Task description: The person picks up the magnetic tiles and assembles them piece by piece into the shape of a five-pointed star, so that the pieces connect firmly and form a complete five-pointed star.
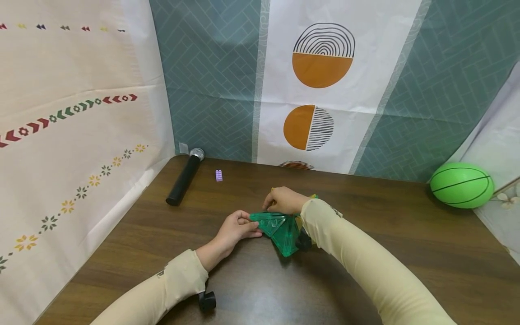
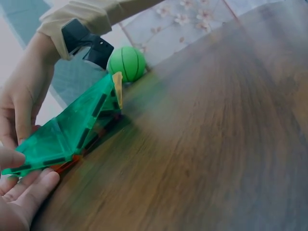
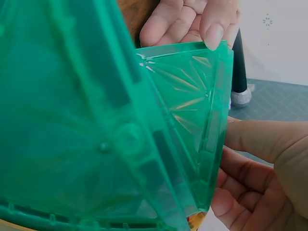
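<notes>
Translucent green magnetic tiles (image 1: pixel 286 239), joined at angles into a folded shape, stand on the table between the two hands. My left hand (image 1: pixel 237 225) pinches the left corner of a green tile, thumb on top and fingers beneath, as the left wrist view also shows. At the far side of the same tile, my right hand (image 1: pixel 286 201) reaches down with curled fingers and thumb at its edge (image 3: pixel 219 130). An orange tile (image 2: pixel 67 163) shows under the green ones, and a yellow-orange tile (image 2: pixel 118 89) stands at their other end. The right sleeve partly hides the shape.
A black microphone (image 1: pixel 186 178) lies at the back left, beside a small purple block (image 1: pixel 219 175). At the back right corner rests a green ball (image 1: pixel 461 185) with black lines. Patterned cloths hang behind the wooden table (image 1: pixel 365 216) and along its left side.
</notes>
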A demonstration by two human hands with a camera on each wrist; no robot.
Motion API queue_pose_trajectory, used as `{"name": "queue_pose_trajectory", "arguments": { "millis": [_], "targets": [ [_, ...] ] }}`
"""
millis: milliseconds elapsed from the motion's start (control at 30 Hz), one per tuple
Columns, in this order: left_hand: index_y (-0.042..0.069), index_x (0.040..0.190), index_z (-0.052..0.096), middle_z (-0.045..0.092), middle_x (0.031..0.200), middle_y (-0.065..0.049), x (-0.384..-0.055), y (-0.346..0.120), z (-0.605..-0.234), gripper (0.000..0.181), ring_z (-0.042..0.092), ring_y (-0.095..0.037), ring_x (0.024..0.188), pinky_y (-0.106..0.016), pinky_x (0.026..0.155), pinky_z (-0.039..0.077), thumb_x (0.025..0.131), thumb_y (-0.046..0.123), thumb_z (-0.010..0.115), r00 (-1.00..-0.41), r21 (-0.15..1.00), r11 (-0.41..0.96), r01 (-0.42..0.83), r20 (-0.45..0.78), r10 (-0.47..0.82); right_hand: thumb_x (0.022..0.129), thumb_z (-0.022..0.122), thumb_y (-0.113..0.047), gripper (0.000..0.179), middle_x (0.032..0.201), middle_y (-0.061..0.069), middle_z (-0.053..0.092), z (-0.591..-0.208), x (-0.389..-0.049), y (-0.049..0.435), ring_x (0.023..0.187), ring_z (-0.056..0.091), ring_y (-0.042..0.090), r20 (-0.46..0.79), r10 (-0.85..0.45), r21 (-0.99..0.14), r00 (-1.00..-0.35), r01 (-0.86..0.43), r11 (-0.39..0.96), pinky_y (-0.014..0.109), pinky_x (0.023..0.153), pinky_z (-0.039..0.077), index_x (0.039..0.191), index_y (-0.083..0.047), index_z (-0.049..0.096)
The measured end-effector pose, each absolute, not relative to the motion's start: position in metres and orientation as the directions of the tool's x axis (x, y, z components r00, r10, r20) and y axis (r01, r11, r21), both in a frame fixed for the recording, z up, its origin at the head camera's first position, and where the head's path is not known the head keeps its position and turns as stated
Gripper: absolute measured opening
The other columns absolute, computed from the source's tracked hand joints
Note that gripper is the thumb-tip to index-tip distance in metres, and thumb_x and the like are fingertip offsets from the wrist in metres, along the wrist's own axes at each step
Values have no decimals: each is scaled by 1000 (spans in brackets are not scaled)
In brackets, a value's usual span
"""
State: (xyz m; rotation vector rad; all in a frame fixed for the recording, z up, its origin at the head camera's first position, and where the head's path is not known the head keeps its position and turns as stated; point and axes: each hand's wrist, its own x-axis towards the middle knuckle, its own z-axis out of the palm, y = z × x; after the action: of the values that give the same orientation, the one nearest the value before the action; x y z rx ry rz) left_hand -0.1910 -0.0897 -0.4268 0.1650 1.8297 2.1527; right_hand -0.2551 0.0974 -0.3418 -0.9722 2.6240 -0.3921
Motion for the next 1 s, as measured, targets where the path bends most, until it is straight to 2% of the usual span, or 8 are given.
{"name": "queue_pose_trajectory", "arguments": {
  "millis": [200, 400, 467, 533, 633, 733, 900, 1000],
  "targets": [
    [-8, 110, 45, 67, 88, -11, -194, -104, -421, 24, 72, -19, 78, -33, 78, 59, 92, 1, 59, -954, 993, -49, -105, -87, 288, 94, 60, -14, 21, 105, 4, 72, -341, -254, 102, 93, 65, 15, -159, -661, -390, -733, -569, 724, 29, 84, 55, 111, -9, 72],
    [-8, 111, 49, 64, 97, -16, -200, -116, -407, 26, 70, -22, 83, -36, 77, 60, 91, 3, 62, -973, 997, 76, 26, 8, 230, 96, 59, -17, 24, 115, 7, 69, -336, -248, 110, 65, 59, 13, -123, -620, -458, -775, -510, 728, 26, 66, 53, 116, -10, 70],
    [-6, 111, 52, 63, 102, -18, -202, -120, -401, 27, 69, -24, 87, -37, 78, 60, 90, 6, 65, -974, 983, 161, 92, 55, 220, 96, 58, -18, 26, 122, 8, 66, -333, -243, 113, 70, 62, 14, -110, -589, -471, -801, -480, 740, 28, 70, 54, 119, -11, 68],
    [-2, 110, 54, 63, 106, -18, -204, -123, -394, 28, 68, -24, 91, -37, 80, 59, 89, 10, 67, -971, 950, 266, 165, 110, 211, 96, 58, -19, 28, 126, 9, 64, -330, -239, 117, 85, 64, 16, -89, -561, -472, -823, -461, 751, 31, 82, 54, 122, -11, 67],
    [2, 112, 56, 64, 110, -16, -207, -126, -383, 30, 66, -26, 98, -39, 85, 57, 88, 16, 70, -956, 871, 409, 271, 194, 220, 96, 58, -21, 32, 128, 9, 63, -326, -233, 125, 108, 62, 22, -38, -542, -455, -839, -469, 757, 40, 95, 52, 126, -10, 63],
    [4, 115, 57, 64, 113, -13, -209, -127, -373, 34, 65, -28, 104, -42, 90, 55, 87, 19, 71, -926, 789, 489, 372, 284, 247, 96, 58, -22, 35, 129, 9, 61, -324, -228, 134, 118, 57, 28, 18, -528, -429, -849, -483, 763, 46, 102, 47, 129, -9, 61],
    [3, 123, 56, 59, 124, -15, -213, -124, -359, 43, 59, -32, 113, -44, 91, 54, 87, 22, 72, -844, 624, 570, 535, 425, 327, 96, 60, -23, 40, 135, 10, 57, -322, -218, 150, 127, 50, 31, 105, -494, -392, -863, -492, 777, 51, 107, 41, 134, -12, 57],
    [6, 128, 55, 54, 135, -15, -216, -122, -355, 49, 55, -31, 122, -46, 98, 50, 87, 25, 72, -794, 493, 633, 597, 477, 376, 95, 60, -24, 43, 137, 12, 54, -321, -212, 160, 129, 47, 33, 146, -458, -394, -877, -476, 786, 53, 108, 39, 136, -13, 54]
  ]
}}
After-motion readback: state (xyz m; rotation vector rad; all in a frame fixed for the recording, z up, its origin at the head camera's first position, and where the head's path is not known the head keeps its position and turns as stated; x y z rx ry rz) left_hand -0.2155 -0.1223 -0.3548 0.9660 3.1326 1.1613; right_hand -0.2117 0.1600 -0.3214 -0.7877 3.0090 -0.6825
